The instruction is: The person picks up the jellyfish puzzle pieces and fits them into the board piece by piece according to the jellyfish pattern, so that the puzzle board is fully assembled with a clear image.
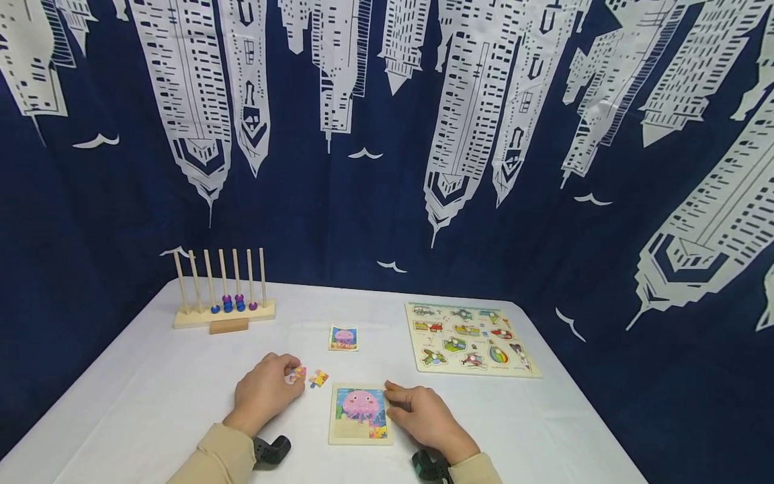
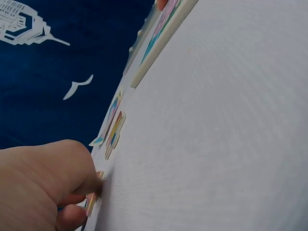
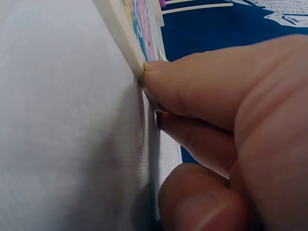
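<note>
In the head view my left hand (image 1: 266,391) pinches a pink and orange jigsaw piece (image 1: 298,374) at the table surface. The left wrist view shows that piece (image 2: 92,202) edge-on, partly hidden by the fingers. A second loose jigsaw piece (image 1: 318,379), yellow and orange, lies just right of it. The square jellyfish puzzle board (image 1: 360,441) lies flat in front, its lower-left part showing bare wood. At its upper right corner my right hand (image 1: 426,415) grips the frame; the right wrist view has the thumb (image 3: 161,77) against the board's edge.
A small jellyfish picture card (image 1: 343,338) lies behind the puzzle board. At the back left stands a wooden peg counter (image 1: 263,312) with beads, a wooden block (image 1: 229,326) in front of it. A knobbed vehicle puzzle (image 1: 474,339) lies at the back right.
</note>
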The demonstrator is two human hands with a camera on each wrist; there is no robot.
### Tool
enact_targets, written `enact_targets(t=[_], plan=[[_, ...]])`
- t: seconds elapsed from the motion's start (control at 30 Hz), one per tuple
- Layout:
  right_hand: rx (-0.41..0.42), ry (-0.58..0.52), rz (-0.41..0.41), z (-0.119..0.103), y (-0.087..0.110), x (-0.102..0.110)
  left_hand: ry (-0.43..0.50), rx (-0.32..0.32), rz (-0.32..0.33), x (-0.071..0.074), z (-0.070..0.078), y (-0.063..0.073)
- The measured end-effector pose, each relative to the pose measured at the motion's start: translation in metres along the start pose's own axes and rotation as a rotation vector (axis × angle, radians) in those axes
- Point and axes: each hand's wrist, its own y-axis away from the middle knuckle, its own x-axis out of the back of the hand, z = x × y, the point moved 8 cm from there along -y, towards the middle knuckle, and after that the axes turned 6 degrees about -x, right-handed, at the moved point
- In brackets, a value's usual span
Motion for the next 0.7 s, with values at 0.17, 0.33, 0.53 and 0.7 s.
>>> enact_targets(t=[0.17, 0.33, 0.53, 0.7], plan=[[0.004, -0.002, 0.003, -0.001, 0.001, 0.001, 0.018, -0.013, 0.015, 0.000, 0.004, 0.000], [0.009, -0.014, -0.001, -0.002, 0.001, 0.002, 0.021, 0.001, 0.023, 0.005, 0.004, 0.001], [0.007, -0.020, -0.002, -0.002, 0.002, 0.003, 0.053, -0.017, 0.022, 0.010, 0.005, 0.001], [0.007, -0.020, -0.007, -0.001, 0.002, 0.001, 0.076, -0.039, -0.008, 0.007, 0.003, 0.002]])
